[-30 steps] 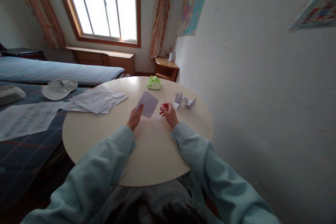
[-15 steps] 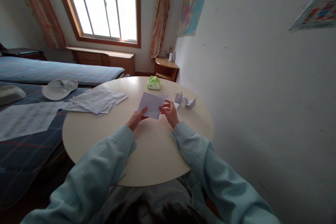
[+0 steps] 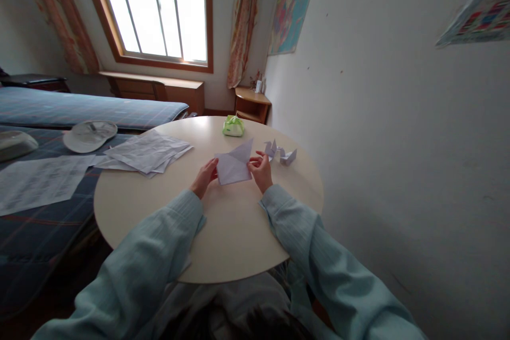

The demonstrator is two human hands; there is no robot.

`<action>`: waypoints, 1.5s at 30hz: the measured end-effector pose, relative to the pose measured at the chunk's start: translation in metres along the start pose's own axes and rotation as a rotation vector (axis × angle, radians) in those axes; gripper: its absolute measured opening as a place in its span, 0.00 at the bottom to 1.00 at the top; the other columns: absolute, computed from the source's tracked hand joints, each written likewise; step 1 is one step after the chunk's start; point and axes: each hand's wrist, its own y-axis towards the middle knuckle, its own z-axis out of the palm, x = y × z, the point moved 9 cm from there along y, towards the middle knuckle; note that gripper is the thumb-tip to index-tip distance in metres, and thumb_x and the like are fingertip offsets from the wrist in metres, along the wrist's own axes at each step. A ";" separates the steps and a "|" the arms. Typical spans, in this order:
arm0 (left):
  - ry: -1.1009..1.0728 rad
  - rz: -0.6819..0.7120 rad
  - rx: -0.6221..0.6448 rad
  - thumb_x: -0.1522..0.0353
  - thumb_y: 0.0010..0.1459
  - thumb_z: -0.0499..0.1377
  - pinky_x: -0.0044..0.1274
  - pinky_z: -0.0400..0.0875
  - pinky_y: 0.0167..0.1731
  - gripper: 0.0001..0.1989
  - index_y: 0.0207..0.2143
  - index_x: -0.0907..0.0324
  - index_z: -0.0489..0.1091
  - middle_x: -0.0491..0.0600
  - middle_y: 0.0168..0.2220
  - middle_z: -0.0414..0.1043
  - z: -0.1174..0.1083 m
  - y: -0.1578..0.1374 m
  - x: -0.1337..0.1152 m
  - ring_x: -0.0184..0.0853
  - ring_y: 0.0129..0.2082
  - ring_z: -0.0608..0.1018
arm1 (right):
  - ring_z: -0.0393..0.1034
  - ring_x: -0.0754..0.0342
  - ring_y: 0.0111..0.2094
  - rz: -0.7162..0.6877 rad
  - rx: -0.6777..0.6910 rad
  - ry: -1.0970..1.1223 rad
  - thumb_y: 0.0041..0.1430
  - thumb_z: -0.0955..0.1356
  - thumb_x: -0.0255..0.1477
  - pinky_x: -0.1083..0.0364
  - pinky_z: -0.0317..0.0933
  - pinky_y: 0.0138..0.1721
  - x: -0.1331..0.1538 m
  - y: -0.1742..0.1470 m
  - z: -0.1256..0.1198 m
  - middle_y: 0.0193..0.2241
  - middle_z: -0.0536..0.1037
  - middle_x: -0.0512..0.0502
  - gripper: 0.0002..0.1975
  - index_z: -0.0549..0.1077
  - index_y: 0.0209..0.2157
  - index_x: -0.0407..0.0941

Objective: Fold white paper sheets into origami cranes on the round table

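Note:
A folded sheet of white paper is held between my two hands above the round table. One pointed flap of it stands up at the upper right. My left hand grips the paper's left edge, its fingertips partly behind the sheet. At the right edge my right hand pinches the paper between thumb and fingers. Just beyond that hand stand two folded paper figures, one with upright points and one lower and boxier.
A green tissue pack sits at the table's far side. Loose paper sheets lie at the table's left, overlapping onto the bed, where a pale cap rests. The wall rises close on the right.
The paper has turned between my hands, so its pointed flap now stands up at the upper right. My left thumb has moved from the paper's front face to its left edge.

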 end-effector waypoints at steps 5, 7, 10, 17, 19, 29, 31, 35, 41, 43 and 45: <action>0.237 0.137 -0.165 0.60 0.50 0.51 0.29 0.65 0.42 0.28 0.52 0.62 0.55 0.57 0.50 0.63 -0.022 0.004 -0.011 0.37 0.47 0.69 | 0.68 0.59 0.30 0.030 0.059 -0.126 0.44 0.63 0.22 0.58 0.63 0.32 -0.010 0.000 0.006 0.29 0.72 0.49 0.18 0.57 0.40 0.43; 0.361 0.222 -0.143 0.63 0.49 0.52 0.31 0.63 0.45 0.27 0.52 0.61 0.55 0.57 0.50 0.63 -0.018 0.002 -0.017 0.37 0.48 0.68 | 0.68 0.59 0.31 0.038 0.095 -0.175 0.44 0.63 0.22 0.57 0.63 0.33 -0.014 -0.001 0.009 0.29 0.73 0.49 0.17 0.59 0.39 0.44; 0.619 0.348 -0.011 0.68 0.47 0.52 0.32 0.59 0.49 0.25 0.51 0.59 0.58 0.53 0.51 0.63 0.003 -0.006 -0.021 0.37 0.50 0.65 | 0.69 0.59 0.31 0.035 0.148 -0.226 0.44 0.64 0.22 0.57 0.63 0.33 -0.016 -0.003 0.014 0.29 0.73 0.49 0.17 0.60 0.40 0.44; 1.086 0.404 0.345 0.68 0.51 0.48 0.30 0.52 0.53 0.21 0.48 0.58 0.63 0.50 0.52 0.62 0.041 -0.019 0.001 0.36 0.53 0.62 | 0.68 0.59 0.29 -0.014 0.241 -0.435 0.42 0.65 0.21 0.56 0.63 0.34 -0.008 -0.009 0.021 0.31 0.73 0.47 0.18 0.63 0.39 0.42; 1.134 0.384 0.342 0.65 0.53 0.47 0.32 0.50 0.54 0.21 0.49 0.55 0.62 0.49 0.53 0.60 0.039 -0.018 0.003 0.36 0.55 0.60 | 0.67 0.57 0.32 -0.102 0.250 -0.512 0.41 0.66 0.20 0.56 0.62 0.37 0.000 -0.011 0.022 0.32 0.73 0.47 0.16 0.65 0.37 0.41; 1.233 0.236 0.499 0.46 0.41 0.52 0.35 0.37 0.56 0.44 0.57 0.58 0.47 0.52 0.60 0.44 0.039 -0.022 0.013 0.40 0.59 0.47 | 0.69 0.58 0.34 -0.232 0.361 -0.572 0.46 0.63 0.20 0.59 0.60 0.40 0.006 -0.017 0.034 0.30 0.76 0.49 0.10 0.72 0.30 0.44; 1.255 0.234 0.507 0.45 0.40 0.52 0.34 0.37 0.56 0.46 0.58 0.59 0.46 0.52 0.60 0.43 0.039 -0.023 0.013 0.40 0.59 0.47 | 0.69 0.58 0.34 -0.239 0.357 -0.577 0.46 0.63 0.20 0.59 0.60 0.40 0.006 -0.017 0.034 0.30 0.76 0.49 0.09 0.72 0.30 0.43; 1.270 0.228 0.504 0.45 0.42 0.51 0.34 0.37 0.56 0.44 0.58 0.58 0.46 0.51 0.60 0.43 0.039 -0.023 0.013 0.40 0.59 0.47 | 0.69 0.58 0.34 -0.234 0.357 -0.587 0.46 0.63 0.20 0.60 0.60 0.40 0.007 -0.018 0.034 0.30 0.76 0.49 0.10 0.72 0.30 0.44; 1.181 0.326 0.433 0.49 0.49 0.46 0.32 0.46 0.55 0.33 0.53 0.58 0.56 0.51 0.56 0.55 0.040 -0.019 0.002 0.38 0.57 0.56 | 0.69 0.58 0.34 -0.213 0.356 -0.617 0.47 0.63 0.21 0.60 0.59 0.38 0.008 -0.018 0.034 0.31 0.76 0.49 0.09 0.72 0.30 0.44; 1.141 0.410 0.402 0.51 0.51 0.46 0.28 0.51 0.53 0.30 0.50 0.59 0.62 0.51 0.53 0.61 0.042 -0.020 -0.005 0.37 0.54 0.61 | 0.69 0.57 0.34 -0.202 0.354 -0.632 0.48 0.64 0.23 0.61 0.59 0.37 0.009 -0.018 0.034 0.31 0.76 0.49 0.07 0.73 0.30 0.44; 1.116 0.462 0.375 0.54 0.53 0.46 0.26 0.55 0.51 0.26 0.48 0.59 0.65 0.50 0.49 0.65 0.042 -0.021 -0.011 0.35 0.50 0.65 | 0.68 0.57 0.32 -0.182 0.356 -0.640 0.51 0.63 0.29 0.61 0.58 0.34 0.009 -0.018 0.033 0.30 0.76 0.48 0.07 0.73 0.30 0.44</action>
